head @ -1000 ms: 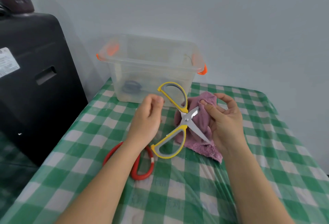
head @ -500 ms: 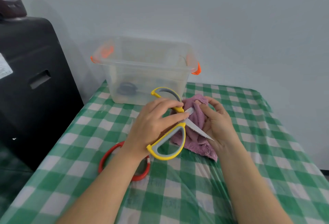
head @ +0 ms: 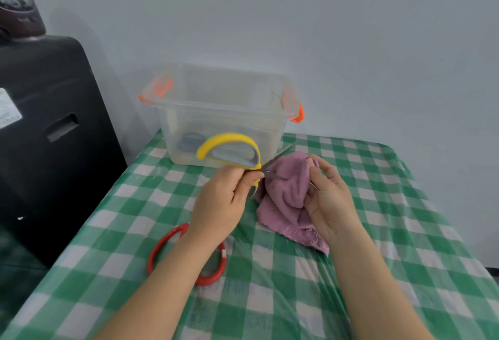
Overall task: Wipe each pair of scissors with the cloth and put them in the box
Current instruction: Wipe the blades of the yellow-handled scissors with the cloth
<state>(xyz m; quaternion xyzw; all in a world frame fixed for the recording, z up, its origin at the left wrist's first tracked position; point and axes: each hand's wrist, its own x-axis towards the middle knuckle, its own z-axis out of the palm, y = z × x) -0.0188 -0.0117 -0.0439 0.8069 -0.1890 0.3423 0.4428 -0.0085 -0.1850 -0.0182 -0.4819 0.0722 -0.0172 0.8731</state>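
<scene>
My left hand grips the yellow-handled scissors near the pivot, one handle loop raised in front of the box. The blades are spread: one points up to the right, the other runs into the purple cloth. My right hand holds the cloth folded around that lower blade. A clear plastic box with orange latches stands at the back of the table, with a dark-handled pair of scissors inside. Red-handled scissors lie on the table, partly hidden under my left forearm.
The table carries a green and white checked cloth under clear plastic. A black cabinet stands close on the left with a dark appliance on top. A pale wall is behind the box.
My left hand has shifted its grip from a handle to the pivot and turned the yellow scissors. The upper loop now stands higher, and the cloth covers more of the lower blade.
</scene>
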